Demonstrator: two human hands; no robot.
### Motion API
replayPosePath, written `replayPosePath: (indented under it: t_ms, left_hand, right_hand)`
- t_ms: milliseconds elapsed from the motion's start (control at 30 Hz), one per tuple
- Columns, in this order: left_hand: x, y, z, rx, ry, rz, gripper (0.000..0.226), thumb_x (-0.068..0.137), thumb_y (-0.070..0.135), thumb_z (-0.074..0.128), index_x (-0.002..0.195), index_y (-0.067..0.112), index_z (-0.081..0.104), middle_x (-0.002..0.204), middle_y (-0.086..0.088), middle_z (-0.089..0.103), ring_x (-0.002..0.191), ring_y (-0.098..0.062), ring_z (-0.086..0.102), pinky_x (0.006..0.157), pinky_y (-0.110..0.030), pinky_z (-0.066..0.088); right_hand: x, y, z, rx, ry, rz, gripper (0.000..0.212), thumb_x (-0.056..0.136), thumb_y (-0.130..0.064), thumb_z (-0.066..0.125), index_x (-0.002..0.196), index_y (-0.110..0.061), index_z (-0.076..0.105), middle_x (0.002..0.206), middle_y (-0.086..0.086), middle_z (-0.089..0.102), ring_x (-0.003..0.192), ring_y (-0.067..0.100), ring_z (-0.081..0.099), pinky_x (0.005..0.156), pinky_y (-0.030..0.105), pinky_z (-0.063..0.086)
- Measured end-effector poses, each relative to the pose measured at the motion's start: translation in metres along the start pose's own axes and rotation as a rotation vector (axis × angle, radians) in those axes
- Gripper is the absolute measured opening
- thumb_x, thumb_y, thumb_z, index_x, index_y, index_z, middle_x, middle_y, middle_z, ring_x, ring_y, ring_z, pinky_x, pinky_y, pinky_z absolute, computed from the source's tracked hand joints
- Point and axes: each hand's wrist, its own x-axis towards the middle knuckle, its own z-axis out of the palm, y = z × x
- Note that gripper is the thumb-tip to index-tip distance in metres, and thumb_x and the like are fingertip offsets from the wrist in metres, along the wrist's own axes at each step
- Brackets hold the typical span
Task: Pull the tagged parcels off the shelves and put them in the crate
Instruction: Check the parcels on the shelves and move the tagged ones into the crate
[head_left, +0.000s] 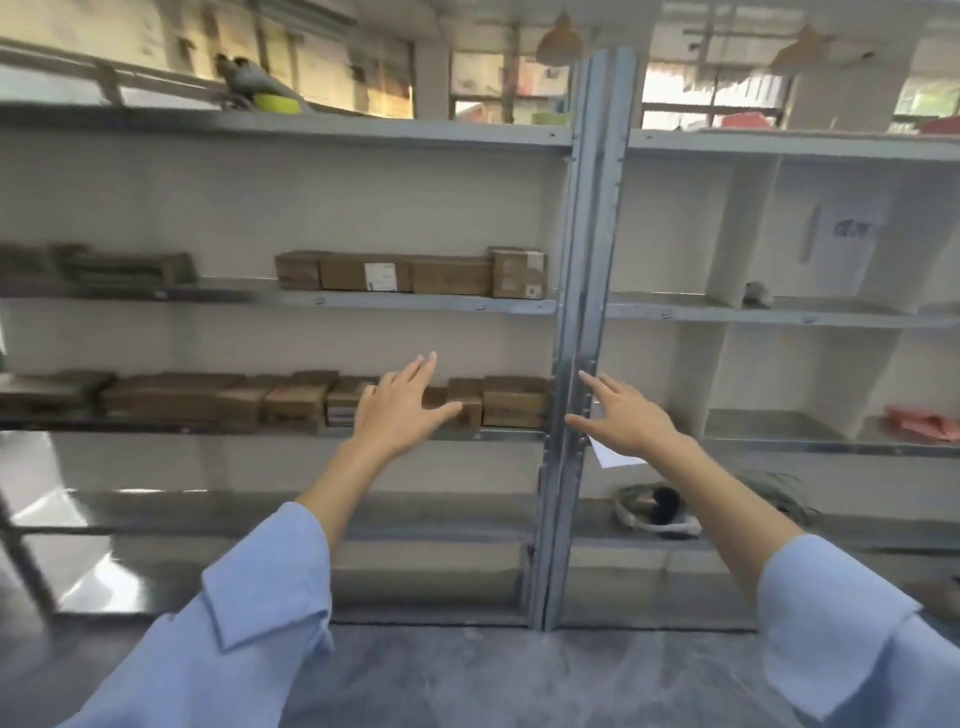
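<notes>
Both hands are up in front of the shelving. The left hand (400, 410) is spread wide, fingers straight and thumb out to the right, held in front of the lower row of parcels (291, 402); whether it touches a box, I cannot tell. The right hand (623, 415) is flat and open too, fingers pointing up and left, in front of the metal upright (587, 291) that splits the two bays. Neither hand holds anything.

The lower row is brown cardboard boxes lying flat, packed side by side, the line of them running left to right along the shelf edge. The end box (514, 402) sits just beside the upright.

One shelf up, the labelled parcel (363, 275) lies flat with its long axis along the shelf — its white label (380, 276) faces out toward the person. At the right end of that row a taller box (519, 273) stands just beside the upright, stickers on its front. Further parcels at far left are too blurred to read.

In the right bay, a pink item (924, 423) lies on a shelf, a white paper slip (613, 457) shows just under the right hand, and a grey bundle (657, 512) rests one shelf lower.
</notes>
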Motion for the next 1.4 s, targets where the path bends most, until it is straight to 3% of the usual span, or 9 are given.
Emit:
replayPosePath:
  t_ms: [267, 533, 800, 1033, 1400]
  left_hand:
    - [0.019, -0.191, -0.063, 0.068, 0.057, -0.149, 0.079, 0.092, 0.064, 0.042, 0.156, 0.03, 0.01, 0.163, 0.007, 0.013, 0.147, -0.023, 0.02, 0.116, -0.047, 0.02]
    - [0.038, -0.318, -0.083, 0.077, 0.095, -0.221, 0.08, 0.091, 0.065, 0.046, 0.155, 0.03, 0.014, 0.162, 0.006, 0.017, 0.145, -0.022, 0.024, 0.115, -0.048, 0.024]
    - [0.092, -0.415, -0.069, 0.057, 0.124, -0.269, 0.08, 0.09, 0.064, 0.047, 0.155, 0.03, 0.016, 0.162, 0.006, 0.018, 0.146, -0.021, 0.025, 0.115, -0.046, 0.024]
    - [0.193, -0.484, -0.058, 0.035, 0.134, -0.243, 0.079, 0.092, 0.062, 0.048, 0.155, 0.031, 0.013, 0.162, 0.008, 0.015, 0.147, -0.02, 0.02, 0.116, -0.047, 0.018]
    - [0.366, -0.545, -0.037, -0.008, 0.14, -0.112, 0.079, 0.091, 0.061, 0.049, 0.155, 0.03, 0.016, 0.162, 0.006, 0.018, 0.146, -0.018, 0.022, 0.115, -0.043, 0.02]
  right_hand:
    - [0.103, -0.206, 0.05, 0.062, -0.012, -0.176, 0.076, 0.095, -0.061, 0.043, 0.156, -0.032, 0.01, 0.164, -0.001, 0.01, 0.151, 0.024, 0.011, 0.118, 0.048, 0.025]
    - [0.178, -0.332, 0.083, 0.115, -0.015, -0.288, 0.073, 0.095, -0.056, 0.047, 0.155, -0.028, 0.016, 0.162, 0.001, 0.018, 0.148, 0.024, 0.019, 0.115, 0.05, 0.03]
    - [0.271, -0.414, 0.112, 0.148, 0.038, -0.366, 0.072, 0.095, -0.053, 0.05, 0.155, -0.027, 0.02, 0.161, 0.002, 0.023, 0.147, 0.025, 0.023, 0.114, 0.048, 0.031]
    - [0.39, -0.472, 0.127, 0.149, 0.083, -0.403, 0.072, 0.095, -0.052, 0.051, 0.155, -0.026, 0.019, 0.161, 0.002, 0.021, 0.146, 0.026, 0.023, 0.111, 0.047, 0.034]
    - [0.55, -0.493, 0.119, 0.117, 0.244, -0.299, 0.07, 0.094, -0.044, 0.055, 0.153, -0.023, 0.025, 0.158, 0.005, 0.028, 0.144, 0.027, 0.026, 0.108, 0.043, 0.036]
